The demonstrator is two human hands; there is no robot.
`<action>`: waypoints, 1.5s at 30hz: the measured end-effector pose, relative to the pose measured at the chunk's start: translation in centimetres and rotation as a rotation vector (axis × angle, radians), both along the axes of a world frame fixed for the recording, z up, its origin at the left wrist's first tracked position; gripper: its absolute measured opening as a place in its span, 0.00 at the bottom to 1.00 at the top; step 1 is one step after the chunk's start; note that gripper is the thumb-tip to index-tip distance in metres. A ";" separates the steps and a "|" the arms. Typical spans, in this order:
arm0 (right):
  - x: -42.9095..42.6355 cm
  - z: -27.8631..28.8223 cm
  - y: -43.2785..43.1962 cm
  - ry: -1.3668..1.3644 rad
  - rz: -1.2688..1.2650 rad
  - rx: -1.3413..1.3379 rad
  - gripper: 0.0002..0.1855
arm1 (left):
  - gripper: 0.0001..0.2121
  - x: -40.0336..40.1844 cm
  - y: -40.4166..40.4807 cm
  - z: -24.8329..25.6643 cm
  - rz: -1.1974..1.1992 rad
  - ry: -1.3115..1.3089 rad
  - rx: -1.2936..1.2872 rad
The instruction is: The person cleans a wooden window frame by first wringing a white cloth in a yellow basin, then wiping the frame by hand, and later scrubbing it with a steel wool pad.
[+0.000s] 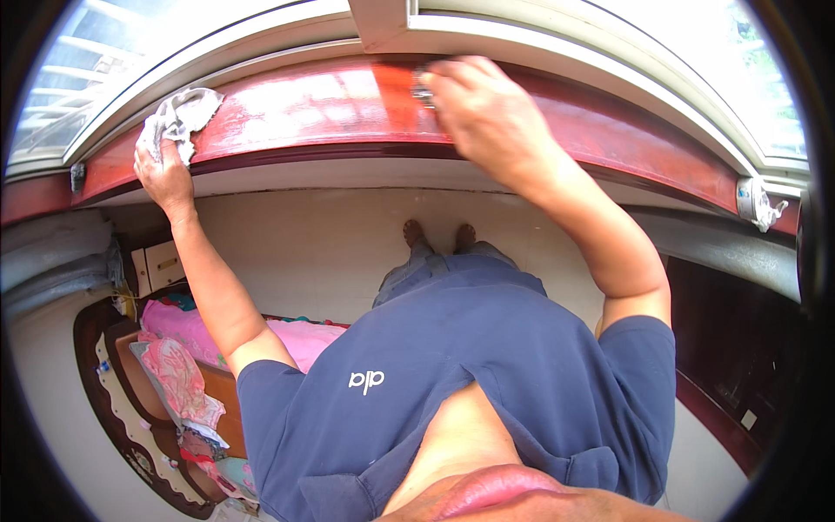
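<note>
A red, glossy wooden window sill [287, 107] curves across the top of the view. At its left end my left hand [164, 175] grips a crumpled white-grey cloth [190, 107], which rests on the sill and against the window frame. My right hand [489, 114] is over the middle of the sill with its fingers closed around a silvery-grey scouring pad [421, 89]. Most of the pad is hidden by the fingers, and the hand is slightly blurred. Beside the pad, a strip of the sill looks brighter orange-red; glare whitens the surface farther left.
White window frames [385, 29] border the sill's far side. A white can-like container [753, 201] with a crumpled white piece sits at the right end; a small dark object [77, 177] is at the left. Behind me are a bed with pink bedding [196, 329] and a dark cabinet [724, 339].
</note>
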State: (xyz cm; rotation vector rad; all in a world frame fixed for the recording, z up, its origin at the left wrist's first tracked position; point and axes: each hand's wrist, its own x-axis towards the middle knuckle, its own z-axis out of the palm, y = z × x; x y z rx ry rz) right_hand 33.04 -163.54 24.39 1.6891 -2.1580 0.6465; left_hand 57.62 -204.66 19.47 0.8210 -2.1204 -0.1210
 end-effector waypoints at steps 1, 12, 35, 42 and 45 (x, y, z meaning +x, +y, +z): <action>-0.8 0.5 2.0 -0.007 -0.027 0.028 0.11 | 0.18 0.1 0.1 0.1 -0.004 0.002 0.002; 0.5 1.8 7.7 -0.216 -0.173 -0.140 0.12 | 0.20 -3.4 10.9 5.4 -0.114 0.016 -0.171; 0.8 1.4 -7.9 0.648 0.021 -0.122 0.04 | 0.05 -10.4 19.3 3.9 -0.560 0.192 0.354; 0.0 2.2 -6.3 0.685 -0.055 -0.147 0.04 | 0.05 -10.3 19.6 3.2 -0.515 0.163 0.422; 1.2 1.4 -8.0 0.705 -0.066 -0.073 0.04 | 0.06 -10.1 19.5 3.5 -0.508 0.138 0.406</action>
